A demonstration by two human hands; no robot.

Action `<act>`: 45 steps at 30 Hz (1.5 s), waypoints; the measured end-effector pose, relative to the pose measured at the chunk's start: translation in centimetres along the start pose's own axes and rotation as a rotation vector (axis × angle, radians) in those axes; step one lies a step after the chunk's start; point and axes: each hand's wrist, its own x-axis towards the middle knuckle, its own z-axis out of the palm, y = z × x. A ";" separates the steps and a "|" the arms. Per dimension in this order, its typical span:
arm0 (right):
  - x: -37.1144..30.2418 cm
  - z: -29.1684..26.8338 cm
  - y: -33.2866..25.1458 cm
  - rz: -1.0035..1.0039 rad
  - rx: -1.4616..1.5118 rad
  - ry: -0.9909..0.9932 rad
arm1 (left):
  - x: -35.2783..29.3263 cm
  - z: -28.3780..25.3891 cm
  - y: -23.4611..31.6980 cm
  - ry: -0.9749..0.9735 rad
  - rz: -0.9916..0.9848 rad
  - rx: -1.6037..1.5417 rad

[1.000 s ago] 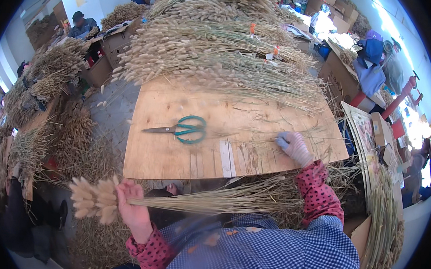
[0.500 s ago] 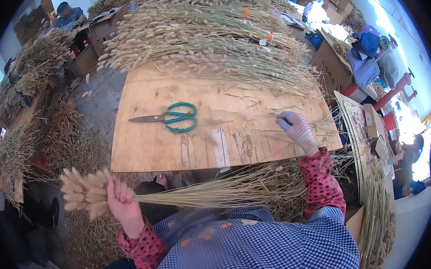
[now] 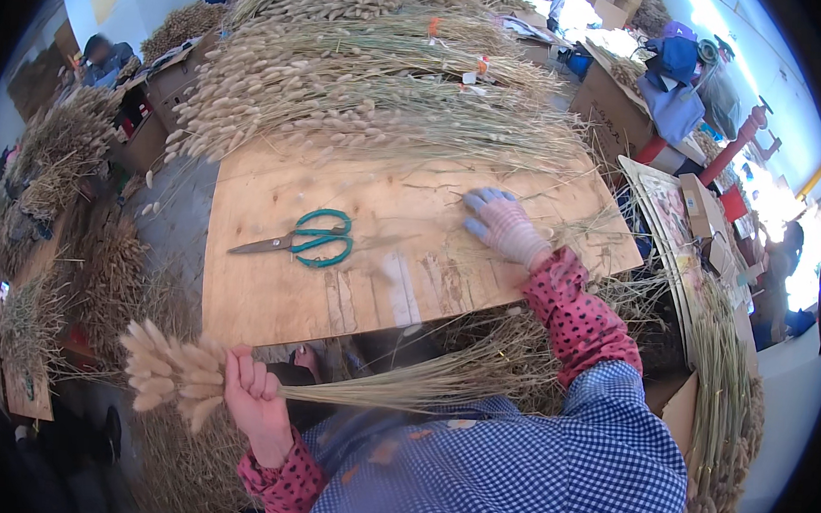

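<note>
My bare left hand is wrapped around a bunch of dried bunny-tail grass just below its fluffy heads. The heads point left, and the long stems run right across my lap. Over the wooden board, my right hand, in a striped, blue-fingered glove, has its fingers stretched out. A few loose stalks lie around it, and I see nothing held in it. Teal-handled scissors rest on the board left of that hand, blades to the left.
A large pile of bunny-tail grass covers the board's far side. More dried bundles stand at the left. Cardboard boxes are at the back right, with stems stacked at the right. A person sits far left.
My right hand has moved left across the board, and its fingers have spread. My left hand keeps hold of the bunch. The whole view has shifted slightly.
</note>
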 end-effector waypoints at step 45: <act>10.6 4.8 -10.7 -0.061 -0.050 -0.034 | -0.1 0.5 -1.9 -0.024 0.029 0.096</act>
